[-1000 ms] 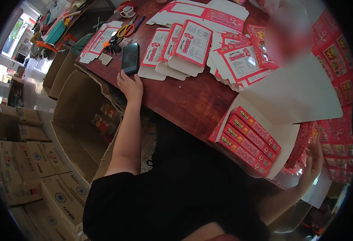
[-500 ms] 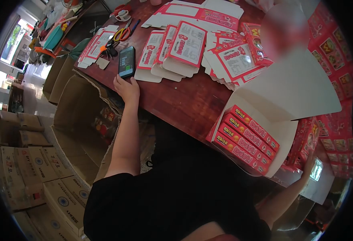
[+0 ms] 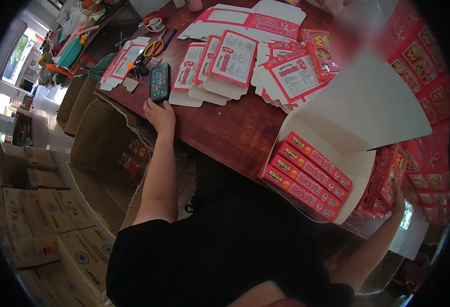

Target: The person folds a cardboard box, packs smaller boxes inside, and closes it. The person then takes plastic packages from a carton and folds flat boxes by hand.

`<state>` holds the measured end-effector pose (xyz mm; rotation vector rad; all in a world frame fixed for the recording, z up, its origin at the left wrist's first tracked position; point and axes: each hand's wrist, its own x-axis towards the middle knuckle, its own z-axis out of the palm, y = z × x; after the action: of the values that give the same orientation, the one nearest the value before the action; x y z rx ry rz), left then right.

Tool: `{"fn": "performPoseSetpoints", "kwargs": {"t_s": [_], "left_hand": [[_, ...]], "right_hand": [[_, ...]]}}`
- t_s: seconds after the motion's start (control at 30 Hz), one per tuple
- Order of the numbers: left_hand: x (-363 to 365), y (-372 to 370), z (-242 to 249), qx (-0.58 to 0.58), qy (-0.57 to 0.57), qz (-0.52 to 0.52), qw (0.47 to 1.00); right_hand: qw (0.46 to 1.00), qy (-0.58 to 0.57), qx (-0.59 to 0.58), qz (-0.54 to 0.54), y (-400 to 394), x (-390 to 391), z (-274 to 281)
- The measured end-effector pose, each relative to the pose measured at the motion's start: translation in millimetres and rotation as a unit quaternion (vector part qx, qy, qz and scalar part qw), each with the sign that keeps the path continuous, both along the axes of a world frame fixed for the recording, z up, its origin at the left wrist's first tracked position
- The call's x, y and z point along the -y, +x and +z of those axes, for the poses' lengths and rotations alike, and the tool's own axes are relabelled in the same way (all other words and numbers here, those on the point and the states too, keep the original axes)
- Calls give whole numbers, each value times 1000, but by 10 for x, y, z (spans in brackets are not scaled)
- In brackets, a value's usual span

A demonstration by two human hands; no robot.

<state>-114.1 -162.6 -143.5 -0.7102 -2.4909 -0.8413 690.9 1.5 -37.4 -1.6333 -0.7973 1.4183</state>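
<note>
My left hand rests at the table's front edge, fingers stretched out against the lower end of a phone with a lit screen. At the right, my right hand is closed on the edge of a red printed box in a group of similar ones; its fingers are partly hidden. Between my hands stands an open white carton, its lid raised. Several red boxes lie side by side in it.
Flattened red-and-white cartons lie in stacks across the wooden table. Yellow-handled scissors and a white cup are at the back left. Below left stand an open cardboard box and stacked brown cartons.
The phone screen has switched from a message-like page to a grid of icons. My right hand has moved slightly up along the red boxes. The view has shifted a little.
</note>
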Motion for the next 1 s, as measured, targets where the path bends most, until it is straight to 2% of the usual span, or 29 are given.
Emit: {"fn": "performPoseSetpoints", "kwargs": {"t_s": [0.4,0.5,0.6,0.7,0.8,0.9,1.0], "left_hand": [[-12,-15,22,47,-67,5,997],[-65,-119,-33,30,48,35,998],[-154,-320,40,75,91,80,990],[-191,-483,301,160,45,76,983],[-200,-737,323,182,19,47,982],[-200,-997,234,122,-33,-38,991],[-266,-1245,149,97,-131,-143,976]], "right_hand": [[1000,-20,-11,-11,85,6,-59],[1000,-23,-11,-14,99,30,-84],[999,-27,-12,-15,101,21,-91],[999,-31,-14,-13,92,11,-99],[999,-34,-15,-12,90,-2,-90],[999,-38,-16,-14,95,10,-97],[999,-44,-18,-19,101,63,-108]]}}
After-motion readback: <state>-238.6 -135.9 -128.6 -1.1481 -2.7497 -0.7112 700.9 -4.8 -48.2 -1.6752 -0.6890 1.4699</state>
